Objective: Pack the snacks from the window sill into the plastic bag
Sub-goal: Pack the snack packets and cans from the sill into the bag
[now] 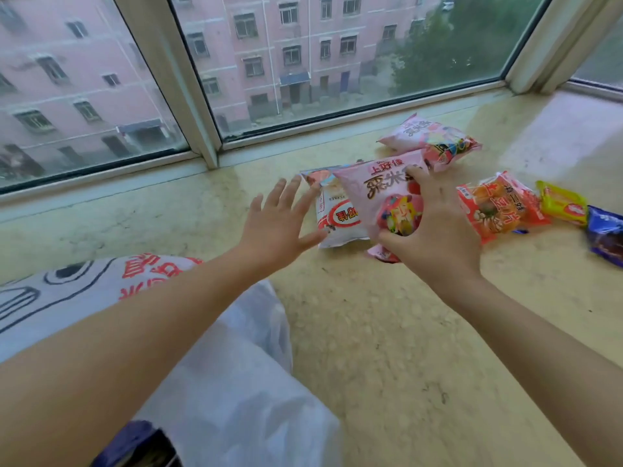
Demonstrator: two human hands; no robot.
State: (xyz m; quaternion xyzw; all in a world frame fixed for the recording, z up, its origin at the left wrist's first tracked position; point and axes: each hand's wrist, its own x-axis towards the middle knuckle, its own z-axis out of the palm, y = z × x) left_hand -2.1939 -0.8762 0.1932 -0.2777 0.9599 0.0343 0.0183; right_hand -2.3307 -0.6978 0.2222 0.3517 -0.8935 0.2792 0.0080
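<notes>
right hand (435,230) was closed on the pink snack packet (381,197), thumb at its near end and fingers over its far right edge, lifting it off the pile on the window sill (387,332). the packet's long axis ran from the near edge of the sill toward the window frame, tilted a little left; it looked like a puffed pillow pack, glossy pink with dark lettering and a bright cartoon patch near the thumb. left hand (279,224) was open, fingers spread, holding nothing, just left of the pink packet and near the white snack packet (332,217), which lay partly under the pink one. a second pink packet (428,139) lay beyond the held packet, close to the window frame. right of the held packet lay an orange-red packet (499,207), then a yellow one (561,203), then a dark blue one (606,235) at the edge of view. the plastic bag (242,382), translucent white, lay on the near left side of the held packet, under the left forearm, so the carry would run back toward the person and leftward; the right hand already had the packet, but the left was nearer the bag and freer to open its mouth, which could not be made out. most snacks were not yet packed
</notes>
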